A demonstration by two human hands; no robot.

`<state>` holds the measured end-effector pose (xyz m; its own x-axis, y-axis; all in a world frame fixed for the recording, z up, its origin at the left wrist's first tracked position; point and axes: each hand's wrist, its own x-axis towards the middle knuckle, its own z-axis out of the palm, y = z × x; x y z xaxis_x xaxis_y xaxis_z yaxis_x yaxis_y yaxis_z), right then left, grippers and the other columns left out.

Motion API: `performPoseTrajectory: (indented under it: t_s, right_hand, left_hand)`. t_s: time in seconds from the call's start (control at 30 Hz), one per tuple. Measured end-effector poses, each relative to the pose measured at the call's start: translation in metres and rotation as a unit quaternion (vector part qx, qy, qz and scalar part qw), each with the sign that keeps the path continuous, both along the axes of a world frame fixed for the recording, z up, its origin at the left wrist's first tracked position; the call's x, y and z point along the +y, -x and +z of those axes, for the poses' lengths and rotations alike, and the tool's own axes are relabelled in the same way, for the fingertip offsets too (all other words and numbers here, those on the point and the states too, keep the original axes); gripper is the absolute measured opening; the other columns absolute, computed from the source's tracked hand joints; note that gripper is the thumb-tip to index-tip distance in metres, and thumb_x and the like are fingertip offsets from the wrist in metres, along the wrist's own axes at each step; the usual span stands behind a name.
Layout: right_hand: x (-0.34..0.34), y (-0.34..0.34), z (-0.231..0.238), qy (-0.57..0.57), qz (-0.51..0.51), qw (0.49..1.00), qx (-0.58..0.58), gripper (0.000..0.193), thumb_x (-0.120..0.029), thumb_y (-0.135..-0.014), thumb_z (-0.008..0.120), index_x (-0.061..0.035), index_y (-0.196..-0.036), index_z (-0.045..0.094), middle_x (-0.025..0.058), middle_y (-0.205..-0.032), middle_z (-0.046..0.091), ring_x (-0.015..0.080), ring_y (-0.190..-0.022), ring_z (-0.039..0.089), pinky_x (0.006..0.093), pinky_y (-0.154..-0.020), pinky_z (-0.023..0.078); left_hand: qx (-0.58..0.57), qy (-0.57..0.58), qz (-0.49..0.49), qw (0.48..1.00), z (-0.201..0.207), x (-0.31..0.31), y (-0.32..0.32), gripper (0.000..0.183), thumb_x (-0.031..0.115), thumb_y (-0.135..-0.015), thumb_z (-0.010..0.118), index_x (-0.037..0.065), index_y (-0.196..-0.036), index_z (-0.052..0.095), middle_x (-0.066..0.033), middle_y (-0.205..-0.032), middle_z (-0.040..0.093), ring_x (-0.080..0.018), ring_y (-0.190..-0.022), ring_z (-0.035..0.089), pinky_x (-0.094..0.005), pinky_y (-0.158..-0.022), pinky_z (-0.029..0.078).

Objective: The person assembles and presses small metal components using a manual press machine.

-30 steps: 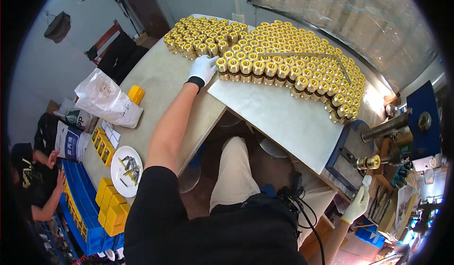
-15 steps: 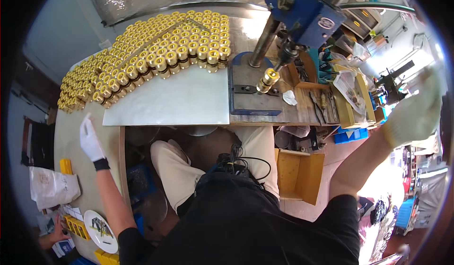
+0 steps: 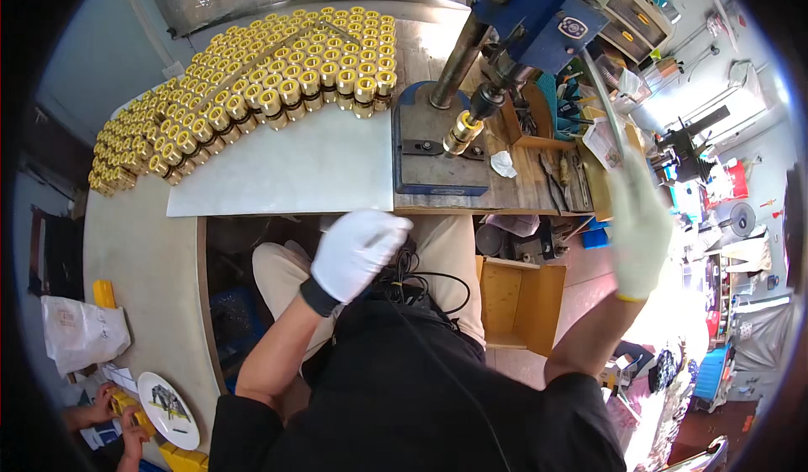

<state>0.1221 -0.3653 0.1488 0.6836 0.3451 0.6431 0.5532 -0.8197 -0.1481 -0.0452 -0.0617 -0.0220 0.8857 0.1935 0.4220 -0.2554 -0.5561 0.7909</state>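
Right hand (image 3: 638, 228) in a white glove, raised at the right of the view, fingers (image 3: 627, 187) curled around the thin grey lever (image 3: 604, 101) of the blue press (image 3: 530, 9); the lever runs up and left from the glove toward the press head. Grip is blurred and overexposed, so how tightly the fingers wrap it cannot be told exactly. Left hand (image 3: 358, 251), also white-gloved, hangs above the lap just below the near edge of the counter (image 3: 278, 177), fingers loosely bent inward, holding nothing visible; the fingertips are turned away from the camera. A brass fitting (image 3: 463, 131) sits upright under the press spindle on the blue base plate (image 3: 438, 160), well apart from both hands. Rows of brass fittings (image 3: 252, 93) stand massed on the counter's far left part. Lower left, another person's hands (image 3: 118, 413) are cut off by the rim, beside a white plate (image 3: 168, 398).
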Motion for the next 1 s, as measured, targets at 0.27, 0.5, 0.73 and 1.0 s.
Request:
performPoseTrajectory:
  t_s: [0.27, 0.5, 0.73, 1.0]
  right_hand:
    - [0.026, -0.034, 0.024, 0.003, 0.08, 0.978, 0.195, 0.044, -0.019, -0.098, 0.073, -0.0028, -0.138, 0.066, 0.0212, -0.103, 0.076, 0.0316, -0.093, 0.075, 0.0387, -0.083, 0.057]
    - [0.052, -0.044, -0.024, -0.064, 0.02, 0.985, 0.159, 0.045, -0.017, -0.097, 0.074, -0.0028, -0.139, 0.065, 0.0202, -0.102, 0.076, 0.0301, -0.095, 0.075, 0.0382, -0.086, 0.057]
    - [0.058, -0.04, -0.055, -0.173, 0.029, 0.98, 0.099, 0.046, -0.014, -0.097, 0.075, -0.0028, -0.14, 0.065, 0.0193, -0.102, 0.076, 0.0287, -0.098, 0.075, 0.0376, -0.088, 0.057]
    - [-0.02, -0.025, -0.016, -0.174, 0.106, 0.955, -0.218, 0.031, -0.002, -0.101, 0.062, 0.0006, -0.131, 0.069, 0.0157, -0.126, 0.072, 0.0218, -0.108, 0.07, 0.0341, -0.09, 0.059]
  left_hand:
    - [-0.387, -0.141, -0.206, 0.888, 0.159, -0.156, -0.14, 0.046, 0.051, -0.081, 0.078, 0.013, -0.106, 0.072, -0.0064, -0.115, 0.068, -0.0282, -0.121, 0.061, -0.0477, -0.113, 0.043]
    - [-0.378, -0.183, -0.178, 0.89, 0.112, -0.164, -0.195, 0.05, 0.062, -0.077, 0.075, 0.013, -0.085, 0.078, -0.0043, -0.089, 0.072, -0.026, -0.1, 0.067, -0.0442, -0.11, 0.042]
    - [-0.41, -0.141, -0.188, 0.881, 0.097, -0.161, -0.154, 0.047, 0.05, -0.079, 0.078, 0.007, -0.097, 0.073, -0.0139, -0.122, 0.068, -0.0367, -0.123, 0.058, -0.0489, -0.114, 0.042]
    - [-0.086, -0.372, 0.132, 0.915, 0.0, 0.073, -0.054, 0.035, 0.026, -0.093, 0.073, 0.006, -0.121, 0.071, -0.0161, -0.118, 0.072, -0.0362, -0.11, 0.068, -0.0459, -0.099, 0.055]
